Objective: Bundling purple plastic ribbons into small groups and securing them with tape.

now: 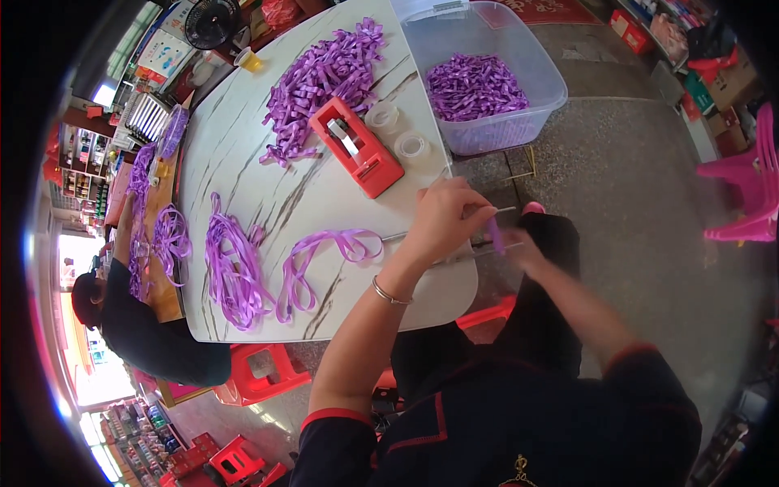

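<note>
My left hand (445,217), a bangle on its wrist, is closed at the near right edge of the white marble-look table (243,154). Its fingertips pinch a short piece of purple ribbon (495,236) against thin metal rods (398,236) that jut off the table edge. Just past the edge, my blurred right hand (523,248) grips the same ribbon piece from below. A long purple ribbon loop (324,243) trails left from my left hand across the table.
A red tape dispenser (357,146) and two clear tape rolls (381,116) lie beyond my hands. A pile of cut ribbon pieces (324,73) and a clear bin (535,61) holding more are farther back. Another person (154,333) handles ribbon at left. Red stools (260,373) stand below.
</note>
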`<action>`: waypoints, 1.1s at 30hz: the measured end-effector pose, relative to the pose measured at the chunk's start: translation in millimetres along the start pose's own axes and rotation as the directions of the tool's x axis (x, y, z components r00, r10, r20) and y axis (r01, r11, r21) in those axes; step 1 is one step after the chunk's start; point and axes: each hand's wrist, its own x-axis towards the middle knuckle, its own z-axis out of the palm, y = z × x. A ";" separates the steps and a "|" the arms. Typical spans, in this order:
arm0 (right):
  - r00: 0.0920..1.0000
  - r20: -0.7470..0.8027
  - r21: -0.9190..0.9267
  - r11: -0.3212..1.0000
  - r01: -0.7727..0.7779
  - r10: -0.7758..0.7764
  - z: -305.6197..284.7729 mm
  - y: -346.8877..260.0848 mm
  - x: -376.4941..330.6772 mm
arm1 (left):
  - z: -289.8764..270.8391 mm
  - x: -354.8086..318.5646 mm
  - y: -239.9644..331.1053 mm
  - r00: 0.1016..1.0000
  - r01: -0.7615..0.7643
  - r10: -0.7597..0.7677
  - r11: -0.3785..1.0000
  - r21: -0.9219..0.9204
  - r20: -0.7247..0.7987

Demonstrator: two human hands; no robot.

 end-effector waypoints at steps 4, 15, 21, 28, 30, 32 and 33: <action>0.999 0.036 -0.013 1.000 0.020 -0.020 13.8 -10.0 -112.8 | 3.2 2.1 1.7 1.000 0.004 -0.006 0.999 0.053 0.025; 0.834 0.182 -0.209 0.809 0.550 -0.520 13.9 -146.9 -195.0 | 5.8 5.0 2.0 0.998 0.030 -0.033 0.997 0.067 0.057; 0.881 0.024 -0.090 0.877 0.472 -0.472 6.0 -223.3 -133.7 | 4.0 1.3 -1.1 0.997 0.040 -0.047 0.994 0.098 0.067; 0.969 0.047 0.209 0.951 0.228 -0.243 -8.3 -215.6 -8.8 | 10.3 1.9 -6.5 0.988 0.135 -0.142 0.986 -0.102 -0.059; 0.983 0.112 0.254 0.960 0.114 -0.146 -11.1 -198.9 12.2 | 7.4 2.3 -3.3 0.989 0.134 -0.140 0.985 -0.110 -0.052; 0.990 0.117 0.242 0.969 0.053 -0.083 -12.2 -190.0 17.6 | 6.2 2.2 -3.2 0.989 0.134 -0.141 0.984 -0.117 -0.049; 0.992 0.122 0.229 0.974 -0.008 -0.021 -12.0 -185.5 19.5 | 6.5 1.4 -4.0 0.989 0.128 -0.137 0.983 -0.131 -0.059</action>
